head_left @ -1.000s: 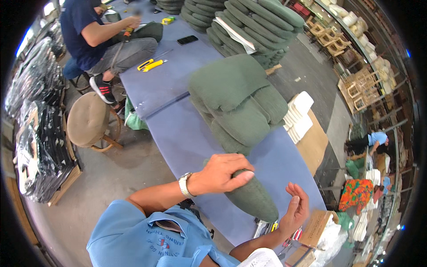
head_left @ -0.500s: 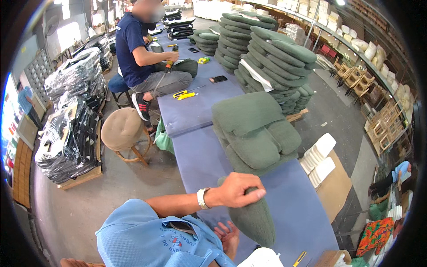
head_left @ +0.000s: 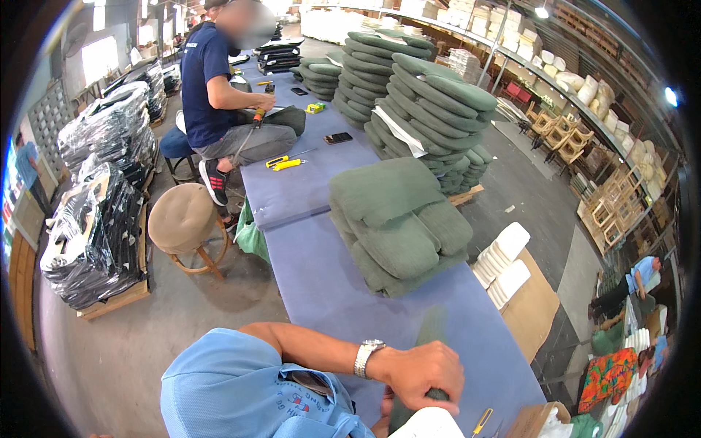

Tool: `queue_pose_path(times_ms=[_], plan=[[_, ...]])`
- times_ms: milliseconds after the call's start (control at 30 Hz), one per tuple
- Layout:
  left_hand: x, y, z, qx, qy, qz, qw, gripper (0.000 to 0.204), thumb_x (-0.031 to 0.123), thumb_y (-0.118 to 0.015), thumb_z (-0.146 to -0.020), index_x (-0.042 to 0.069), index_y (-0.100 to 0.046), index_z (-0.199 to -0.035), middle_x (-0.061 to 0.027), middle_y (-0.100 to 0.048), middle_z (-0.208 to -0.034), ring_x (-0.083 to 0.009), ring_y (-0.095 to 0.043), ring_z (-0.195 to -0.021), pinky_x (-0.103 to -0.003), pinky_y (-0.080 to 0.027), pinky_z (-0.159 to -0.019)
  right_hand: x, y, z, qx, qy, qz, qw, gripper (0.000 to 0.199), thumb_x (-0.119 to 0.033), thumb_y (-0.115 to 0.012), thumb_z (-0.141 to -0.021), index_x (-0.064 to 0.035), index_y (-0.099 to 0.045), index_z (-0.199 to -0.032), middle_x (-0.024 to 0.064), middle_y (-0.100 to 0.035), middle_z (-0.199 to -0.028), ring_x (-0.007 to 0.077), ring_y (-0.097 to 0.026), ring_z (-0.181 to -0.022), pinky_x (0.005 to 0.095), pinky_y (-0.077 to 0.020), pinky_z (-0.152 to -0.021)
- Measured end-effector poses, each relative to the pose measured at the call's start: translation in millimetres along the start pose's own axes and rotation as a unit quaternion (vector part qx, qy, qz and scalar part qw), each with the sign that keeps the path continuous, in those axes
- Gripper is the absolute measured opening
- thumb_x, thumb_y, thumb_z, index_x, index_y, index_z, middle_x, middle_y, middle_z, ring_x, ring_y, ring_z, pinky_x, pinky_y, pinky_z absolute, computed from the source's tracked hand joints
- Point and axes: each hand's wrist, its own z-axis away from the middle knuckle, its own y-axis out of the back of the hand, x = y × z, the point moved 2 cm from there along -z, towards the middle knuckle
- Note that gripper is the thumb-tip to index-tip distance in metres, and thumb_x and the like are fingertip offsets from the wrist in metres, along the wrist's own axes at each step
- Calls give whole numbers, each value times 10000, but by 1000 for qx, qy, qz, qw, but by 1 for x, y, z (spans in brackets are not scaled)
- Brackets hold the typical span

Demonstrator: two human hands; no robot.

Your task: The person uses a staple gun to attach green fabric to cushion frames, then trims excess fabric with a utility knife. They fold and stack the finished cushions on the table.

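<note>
My left hand (head_left: 426, 376), with a metal watch on the wrist, is closed over the edge of a dark green padded seat cushion (head_left: 432, 326). The cushion stands tilted close to my body, and its far end is smeared by motion. Low in the picture, my right hand (head_left: 382, 422) is against the cushion's near side, its fingers mostly hidden. A white piece (head_left: 429, 425) lies at the lower edge, partly cut off. Beyond my hands, several green cushions (head_left: 394, 226) are piled on the blue padded table (head_left: 307, 281).
Tall stacks of green cushions (head_left: 431, 109) stand along the table's right side. Yellow cutters (head_left: 286, 164) and a phone (head_left: 338, 138) lie farther up; another yellow cutter (head_left: 482, 422) is near right. A co-worker (head_left: 208, 87) sits at the far left, past a round stool (head_left: 182, 219).
My left hand has moved right and toward me with the cushion, which has turned. My right hand, earlier spread with its palm showing, is now mostly hidden. The whole view has shifted slightly.
</note>
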Motion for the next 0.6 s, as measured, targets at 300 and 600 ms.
queue_pose_path(times_ms=[300,600], plan=[[-106,1,175,258,425,14,867,443,402,-616,-1046,87,-666,-1352,-123,-622,-1423,-270,-529,-1389,-450,-366,-1200,0,14,-8,61,123,59,989,655,-549,-496,-1052,-90,-456,-1518,201,-586,-1457,419,-639,-1227,567,-541,-1002],[-116,-16,337,279,757,223,547,821,607,-604,-1002,69,-409,-1591,-162,-398,-1639,-400,-334,-1518,-705,-285,-1177,84,59,-61,98,75,-88,988,696,-559,-506,-1049,-74,-428,-1544,175,-550,-1507,407,-580,-1315,549,-510,-1056]])
